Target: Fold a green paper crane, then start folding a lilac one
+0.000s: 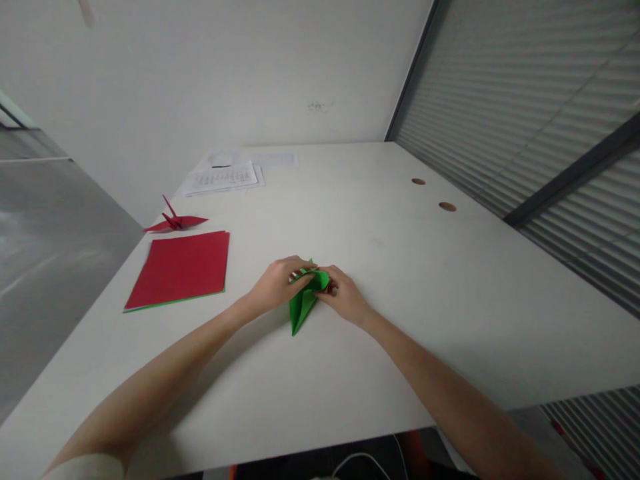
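A folded green paper (301,305) lies on the white table (400,320), its sharp point aimed toward me. My left hand (276,283) presses on its upper left part, fingers laid across the fold. My right hand (343,294) pinches the upper right part of the same paper. The top of the paper is hidden under my fingers.
A stack of red sheets (181,268) with a green edge beneath lies at the left. Behind it sits a red paper crane (176,221). Printed white pages (225,177) lie near the wall. Two round holes (447,207) are in the tabletop at right.
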A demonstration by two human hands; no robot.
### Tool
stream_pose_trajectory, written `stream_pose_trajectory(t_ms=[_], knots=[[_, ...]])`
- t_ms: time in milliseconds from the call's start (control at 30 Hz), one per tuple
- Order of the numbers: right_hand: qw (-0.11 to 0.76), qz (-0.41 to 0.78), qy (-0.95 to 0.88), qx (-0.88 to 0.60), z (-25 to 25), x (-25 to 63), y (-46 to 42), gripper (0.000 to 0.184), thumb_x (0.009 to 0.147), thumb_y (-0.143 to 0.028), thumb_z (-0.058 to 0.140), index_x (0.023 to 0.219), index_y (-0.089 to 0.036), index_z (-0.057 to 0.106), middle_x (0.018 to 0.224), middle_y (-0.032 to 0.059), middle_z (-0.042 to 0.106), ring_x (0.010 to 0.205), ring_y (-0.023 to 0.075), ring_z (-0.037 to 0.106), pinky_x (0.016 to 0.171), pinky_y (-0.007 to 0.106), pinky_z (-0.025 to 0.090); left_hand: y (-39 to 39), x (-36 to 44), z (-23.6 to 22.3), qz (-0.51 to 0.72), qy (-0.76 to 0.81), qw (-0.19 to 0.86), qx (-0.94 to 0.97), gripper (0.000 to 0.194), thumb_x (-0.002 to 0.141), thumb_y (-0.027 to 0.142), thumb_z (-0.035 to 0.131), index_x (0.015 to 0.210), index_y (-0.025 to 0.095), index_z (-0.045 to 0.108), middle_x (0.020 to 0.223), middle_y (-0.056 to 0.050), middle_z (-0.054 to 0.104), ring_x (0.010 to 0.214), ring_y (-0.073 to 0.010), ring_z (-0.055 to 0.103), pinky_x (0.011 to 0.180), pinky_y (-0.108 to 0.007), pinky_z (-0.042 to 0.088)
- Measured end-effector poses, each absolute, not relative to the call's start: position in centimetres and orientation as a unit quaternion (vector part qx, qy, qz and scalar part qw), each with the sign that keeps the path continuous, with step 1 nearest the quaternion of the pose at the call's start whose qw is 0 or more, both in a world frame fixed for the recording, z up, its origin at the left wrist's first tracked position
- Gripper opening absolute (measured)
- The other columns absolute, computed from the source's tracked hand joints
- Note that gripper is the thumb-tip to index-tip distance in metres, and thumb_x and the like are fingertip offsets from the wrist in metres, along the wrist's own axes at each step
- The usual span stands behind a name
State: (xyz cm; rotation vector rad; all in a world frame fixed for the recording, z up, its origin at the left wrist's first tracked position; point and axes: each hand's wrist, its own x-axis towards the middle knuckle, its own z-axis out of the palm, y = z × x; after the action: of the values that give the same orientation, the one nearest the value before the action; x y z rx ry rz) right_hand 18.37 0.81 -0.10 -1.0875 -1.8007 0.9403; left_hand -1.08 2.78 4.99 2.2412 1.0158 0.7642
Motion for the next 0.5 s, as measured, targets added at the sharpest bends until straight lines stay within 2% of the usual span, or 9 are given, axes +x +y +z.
stream_pose_trajectory(t_ms=[133, 333, 433, 500], knots=[[0.397, 0.392, -0.702, -0.442, -0.5, 18.2, 0.8, 0.041, 0.071, -0.009, 0.064, 0.109, -0.023, 0.059, 0.091, 0.0007, 0.060, 0.070, 0.0130, 0.055, 0.066, 0.028, 0.049, 2.1, -0.7, 5.6, 0.261, 0.397, 0.264, 0.840, 0.031, 0.096, 0.030, 0.043, 0.113, 0.021, 0.068, 0.103, -0.007, 0.066, 0.090, -0.0173, 0.064, 0.080, -0.028, 0.054], [0.404, 0.352, -0.714, -0.451, -1.2, 18.0, 0.8, 0.044, 0.064, -0.007, 0.067, 0.104, -0.025, 0.059, 0.097, 0.0015, 0.066, 0.090, 0.0203, 0.060, 0.085, 0.037, 0.048, 2.1, -0.4, 5.7, 0.256, 0.356, 0.272, 0.856, 0.033, 0.098, 0.031, 0.037, 0.100, 0.017, 0.068, 0.102, -0.010, 0.066, 0.095, -0.0205, 0.063, 0.092, -0.035, 0.049], [0.388, 0.327, -0.722, -0.470, -0.8, 18.2, 0.9, 0.043, 0.065, -0.007, 0.067, 0.103, -0.026, 0.059, 0.096, 0.0010, 0.068, 0.091, 0.0212, 0.061, 0.085, 0.038, 0.047, 2.3, -0.6, 5.3, 0.264, 0.337, 0.295, 0.854, 0.029, 0.096, 0.027, 0.039, 0.108, 0.017, 0.065, 0.111, -0.011, 0.066, 0.104, -0.0214, 0.061, 0.098, -0.037, 0.047], [0.379, 0.310, -0.726, -0.483, -0.5, 18.5, 1.0, 0.042, 0.067, -0.008, 0.067, 0.104, -0.025, 0.059, 0.093, 0.0011, 0.068, 0.088, 0.0206, 0.061, 0.083, 0.037, 0.047, 2.5, -0.7, 5.0, 0.252, 0.331, 0.314, 0.854, 0.033, 0.090, 0.020, 0.044, 0.119, 0.018, 0.061, 0.118, -0.010, 0.065, 0.109, -0.0216, 0.060, 0.100, -0.038, 0.046]])
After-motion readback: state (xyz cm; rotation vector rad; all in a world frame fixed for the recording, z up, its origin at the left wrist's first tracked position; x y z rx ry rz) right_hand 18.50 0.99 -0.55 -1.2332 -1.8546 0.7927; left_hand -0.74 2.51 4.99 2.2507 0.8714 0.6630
